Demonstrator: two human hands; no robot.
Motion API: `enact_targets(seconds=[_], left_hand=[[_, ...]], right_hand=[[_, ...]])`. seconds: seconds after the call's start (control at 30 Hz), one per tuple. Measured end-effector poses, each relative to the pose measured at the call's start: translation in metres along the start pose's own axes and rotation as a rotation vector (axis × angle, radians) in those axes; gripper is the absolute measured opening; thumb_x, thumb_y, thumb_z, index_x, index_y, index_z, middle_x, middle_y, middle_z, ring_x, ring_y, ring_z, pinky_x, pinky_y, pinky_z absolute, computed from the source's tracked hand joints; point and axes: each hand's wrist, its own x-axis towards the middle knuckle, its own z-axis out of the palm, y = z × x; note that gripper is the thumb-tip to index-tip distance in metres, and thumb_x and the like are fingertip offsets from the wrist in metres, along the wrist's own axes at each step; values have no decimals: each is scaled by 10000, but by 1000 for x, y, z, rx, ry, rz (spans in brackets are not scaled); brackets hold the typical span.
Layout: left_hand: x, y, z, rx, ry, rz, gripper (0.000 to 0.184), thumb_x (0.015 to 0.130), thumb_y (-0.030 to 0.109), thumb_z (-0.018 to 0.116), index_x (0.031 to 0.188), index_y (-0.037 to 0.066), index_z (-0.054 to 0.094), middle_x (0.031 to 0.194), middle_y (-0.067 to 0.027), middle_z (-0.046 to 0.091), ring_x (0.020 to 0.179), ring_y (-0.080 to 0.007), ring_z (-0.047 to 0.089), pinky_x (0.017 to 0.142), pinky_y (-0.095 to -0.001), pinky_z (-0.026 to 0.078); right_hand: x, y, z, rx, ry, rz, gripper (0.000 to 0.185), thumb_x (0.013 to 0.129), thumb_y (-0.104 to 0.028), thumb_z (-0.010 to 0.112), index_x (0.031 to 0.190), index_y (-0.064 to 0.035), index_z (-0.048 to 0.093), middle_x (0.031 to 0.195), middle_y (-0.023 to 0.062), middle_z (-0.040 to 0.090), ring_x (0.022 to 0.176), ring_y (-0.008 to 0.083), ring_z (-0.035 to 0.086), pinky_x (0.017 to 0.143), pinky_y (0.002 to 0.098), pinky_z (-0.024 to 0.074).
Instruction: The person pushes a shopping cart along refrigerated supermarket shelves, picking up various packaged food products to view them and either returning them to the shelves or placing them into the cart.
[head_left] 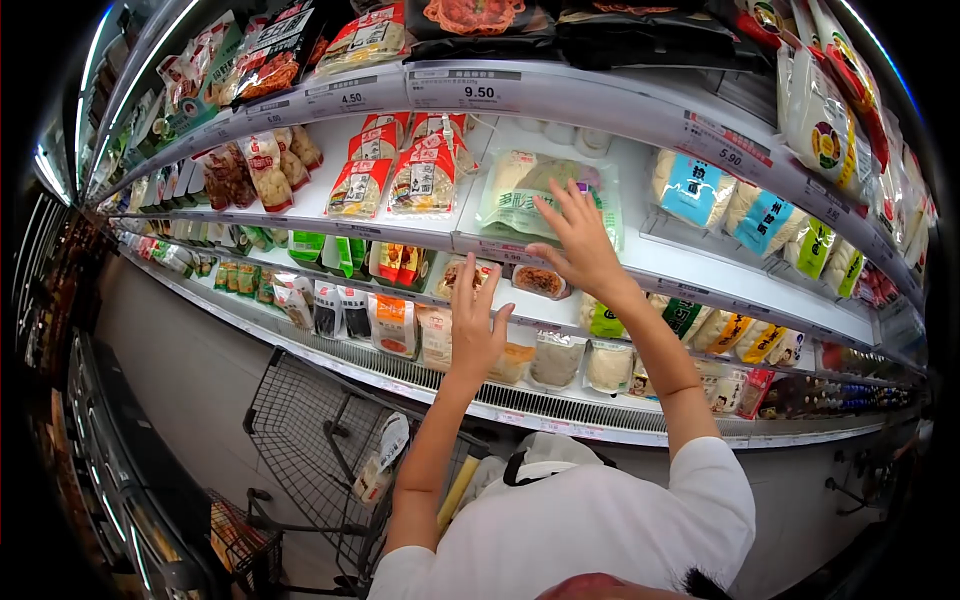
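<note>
My right hand [582, 245] is open, its fingers spread over the lower right part of a green-and-clear food package [520, 205] that lies on the middle shelf. Whether the fingertips press on it I cannot tell. My left hand [478, 325] is also open and empty, raised in front of the shelf edge below, fingers pointing up. Behind it, partly covered, is a small package [450, 278]. Left of the green package stand red-and-white noodle packs [422, 178]; to its right are clear bags with blue labels [692, 188].
Price strips [480, 92] run along the curved shelf edges. Lower shelves hold more bagged foods [392, 325]. A black wire shopping cart [300, 430] stands at lower left, with a white packet [382, 455] in it. Hanging packs [822, 130] are at upper right.
</note>
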Motion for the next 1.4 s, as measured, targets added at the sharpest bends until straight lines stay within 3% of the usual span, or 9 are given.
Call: enact_targets(seconds=[0.13, 0.2, 0.33, 0.4, 0.5, 0.6, 0.83, 1.1, 1.4], left_hand=[[-88, 1, -12, -44, -160, -177, 560, 857, 110, 670, 1383, 70, 483, 1516, -222, 306, 1396, -434, 282, 1117, -503, 274], [-135, 0, -18, -103, -183, -327, 559, 857, 131, 678, 1376, 56, 484, 1505, -225, 320, 1381, -433, 302, 1107, -505, 286], [-232, -9, -31, -23, -223, -512, 603, 854, 239, 691, 1374, 30, 466, 1489, -235, 342, 1352, -453, 330, 1093, -505, 298], [-270, 1, -38, 17, -200, -604, 611, 853, 272, 682, 1365, 18, 465, 1465, -244, 369, 1330, -458, 351, 1084, -505, 307], [-300, 0, -42, 83, -249, -708, 612, 848, 316, 667, 1333, -3, 476, 1403, -250, 428, 1265, -455, 412, 1044, -498, 349], [-284, 15, -48, 149, -364, -764, 574, 837, 312, 664, 1279, -17, 501, 1318, -238, 487, 1171, -433, 482, 968, -487, 411], [-275, 17, -42, 189, -361, -733, 494, 812, 282, 692, 1162, -34, 548, 1115, -209, 573, 1004, -414, 554, 831, -486, 470], [-259, 21, -45, 203, -257, -697, 420, 784, 240, 721, 1120, 24, 594, 1070, -185, 606, 943, -406, 589, 767, -476, 495], [-265, 8, -51, 198, -245, -718, 386, 756, 185, 700, 1079, 1, 594, 1011, -149, 619, 943, -344, 597, 816, -437, 499]], right_hand=[[-53, -68, 4, 526, 35, -110, 347, 862, -174, 702, 1185, -62, 646, 1277, 127, 605, 1262, 336, 515, 1061, 469, 389], [-91, -100, 33, 803, -110, 8, 308, 870, -165, 693, 1157, -60, 658, 1231, 116, 633, 1203, 314, 562, 1014, 427, 441], [-159, -154, 101, 1046, -350, -109, 288, 894, -163, 664, 1161, -55, 654, 1240, 114, 622, 1183, 304, 570, 993, 410, 459], [-190, -179, 120, 1041, -554, -144, 282, 934, -198, 612, 1167, -44, 649, 1255, 124, 606, 1244, 312, 518, 1026, 416, 433], [-222, -201, 149, 927, -598, -381, 312, 987, -245, 520, 1179, -29, 636, 1255, 135, 596, 1332, 333, 414, 1097, 416, 361], [-222, -202, 158, 952, -767, -232, 292, 987, -227, 517, 1165, -32, 642, 1236, 115, 606, 1328, 324, 420, 1092, 402, 369], [-218, -200, 165, 947, -775, -180, 256, 983, -183, 512, 1129, -25, 650, 1209, 100, 621, 1335, 304, 416, 1078, 385, 385], [-210, -200, 162, 966, -722, -71, 255, 980, -180, 516, 1147, -36, 644, 1212, 98, 628, 1311, 287, 449, 1063, 379, 393], [-198, -209, 166, 947, -662, -23, 193, 933, -105, 572, 1069, -22, 681, 1144, 119, 667, 1246, 341, 517, 1051, 407, 403]])
